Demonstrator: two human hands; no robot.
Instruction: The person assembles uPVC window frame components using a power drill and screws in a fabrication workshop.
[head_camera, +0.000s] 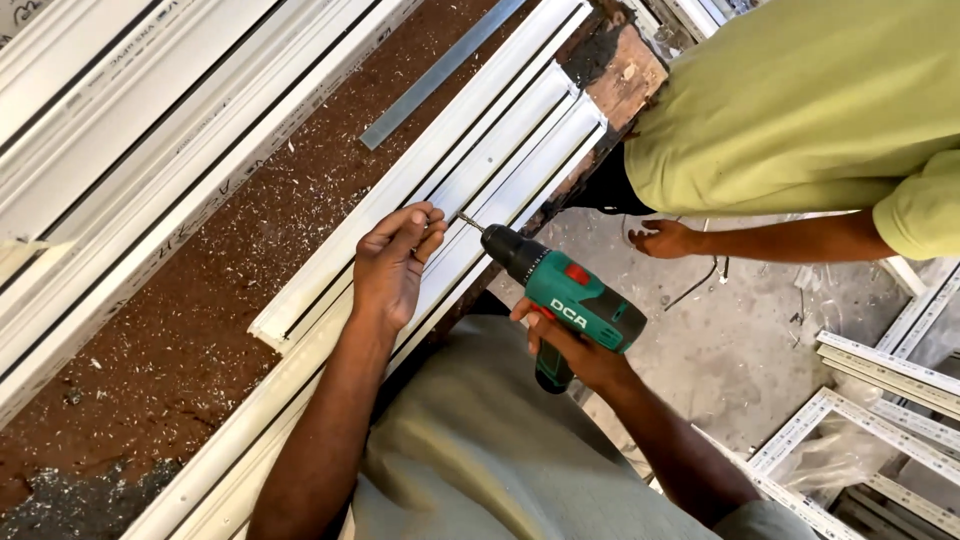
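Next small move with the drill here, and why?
Probably press the green drill straight in and squeeze: its bit tip sits at the white profile, the left hand pinches beside it, and the right hand grips the handle.

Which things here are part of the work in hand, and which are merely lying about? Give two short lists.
In use: left hand steadying the white profile; right hand holding the green cordless drill.

Lying about: grey metal strip, shavings on the brown bench, white frames on the floor.
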